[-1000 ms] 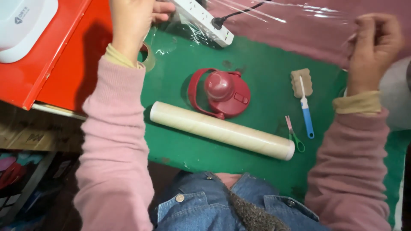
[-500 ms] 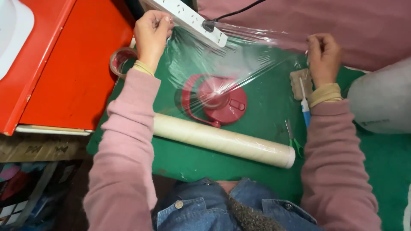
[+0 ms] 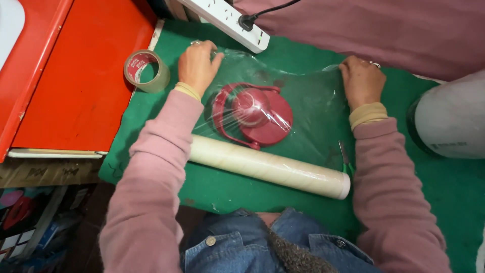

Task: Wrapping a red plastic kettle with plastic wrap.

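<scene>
Left hand [image 3: 198,64]: fingers closed down on the far left edge of the clear film [image 3: 308,108], pressing it to the green bench [image 3: 444,192].
Right hand [image 3: 361,81]: fingers bent, pinning the film's far right edge flat.
Film: stretched between both hands, draped over the red lid [image 3: 255,115] at the bench's middle.
Roll [image 3: 268,167]: cream tube lying just nearer the person than the lid.
Tape ring [image 3: 147,71]: at the bench's left edge, beside the left hand.
Power strip [image 3: 227,23]: far edge.
</scene>
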